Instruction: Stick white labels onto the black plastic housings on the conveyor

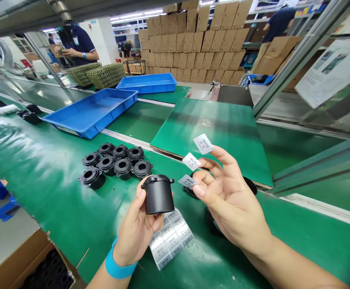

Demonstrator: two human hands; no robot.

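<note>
My left hand (138, 224), with a blue band at the wrist, grips a black plastic cylindrical housing (159, 196) that has small lugs around its upper rim. To the right of it, my right hand (229, 192) carries three printed silver labels on its fingers: an upper label (203, 143), a middle label (191, 161) and a lower label (188, 181). The thumb presses near the lowest one. Under the left hand, a sheet of labels (173, 239) lies on the green bench. Other black parts are partly hidden behind my right hand.
Several black housings (114, 163) stand grouped on the green bench (102, 216) at left. Beyond them are a blue tray (96, 110), a second blue tray (147, 82) and a raised green board (207, 124). A cardboard box (33, 261) sits lower left. A person (78, 44) stands across the line.
</note>
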